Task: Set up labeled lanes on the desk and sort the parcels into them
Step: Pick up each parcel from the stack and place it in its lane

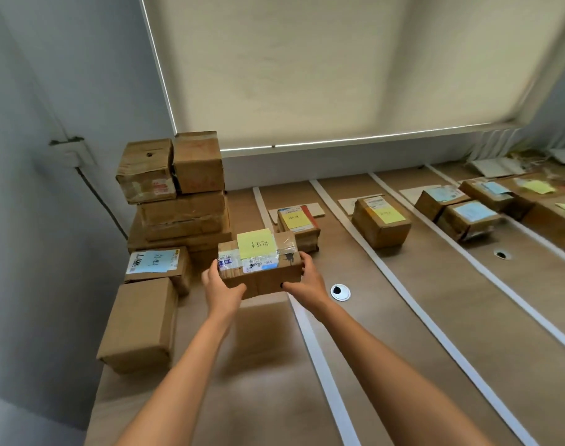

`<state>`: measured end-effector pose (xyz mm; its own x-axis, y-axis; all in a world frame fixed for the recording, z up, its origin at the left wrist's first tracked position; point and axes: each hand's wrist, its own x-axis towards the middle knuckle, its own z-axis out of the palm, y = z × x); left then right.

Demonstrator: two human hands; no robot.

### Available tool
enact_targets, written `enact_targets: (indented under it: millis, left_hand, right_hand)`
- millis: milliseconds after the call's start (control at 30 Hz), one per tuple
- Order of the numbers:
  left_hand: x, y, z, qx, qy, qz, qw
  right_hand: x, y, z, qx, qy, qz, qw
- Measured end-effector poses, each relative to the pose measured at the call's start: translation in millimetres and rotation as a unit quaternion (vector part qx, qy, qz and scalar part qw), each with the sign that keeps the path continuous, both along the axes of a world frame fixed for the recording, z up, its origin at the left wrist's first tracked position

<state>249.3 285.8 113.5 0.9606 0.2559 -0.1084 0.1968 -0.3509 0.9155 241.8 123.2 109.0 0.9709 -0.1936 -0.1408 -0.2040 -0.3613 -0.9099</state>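
Both arms reach forward from the bottom of the frame. The left hand (221, 286) and right hand (305, 281) grip the ends of a cardboard parcel (261, 268), fingers clamped on its sides, thumbs on the near face. It is held at centre frame, above the tabletop (387, 333), over the leftmost white tape strip (319, 358), a yellow note (256, 243) on top.

desk (387, 333): brown, I see white tape strips (319, 358) across it | box stack (178, 201) left of strips | labeled boxes (381, 222) between strips | round hole cap (340, 291) near strips
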Motion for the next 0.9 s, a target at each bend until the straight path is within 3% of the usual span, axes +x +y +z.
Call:
enact_targets:
  millis: [333, 900]
  left_hand:
    - [-28.2, -115.6, 12.2, -0.07, -0.016, -0.048, 0.996]
    - [-44.2, -371.4, -7.8, -0.098, 0.017, -0.029, 0.995]
  right_hand:
    - [-28.3, -121.2, 17.8, 0.007, -0.006, -0.035, 0.999]
    - [-19.7, -385.6, -2.0, 0.003, 0.012, 0.006, 1.0]
